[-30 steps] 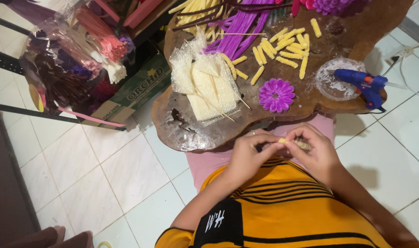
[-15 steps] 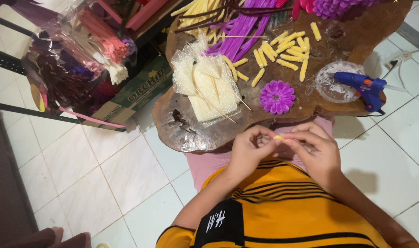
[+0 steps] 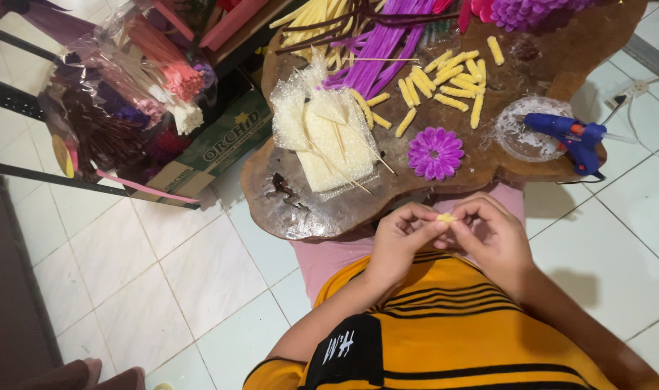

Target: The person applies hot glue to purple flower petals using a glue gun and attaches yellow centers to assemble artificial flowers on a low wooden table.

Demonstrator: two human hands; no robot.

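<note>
Wooden slab table (image 3: pixel 293 209), purple flower (image 3: pixel 435 153), yellow pieces (image 3: pixel 445 79), blue glue gun (image 3: pixel 571 137)

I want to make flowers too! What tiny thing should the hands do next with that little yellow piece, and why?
Probably keep pinching and shaping the small yellow piece. Both the left hand and the right hand hold it between fingertips above the lap, away from the wooden table, and the blue glue gun lies untouched.

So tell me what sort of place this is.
Probably a home craft corner for making artificial flowers: a low wooden table on a tiled floor, a finished purple flower, a blue glue gun and cut yellow pieces.
</note>
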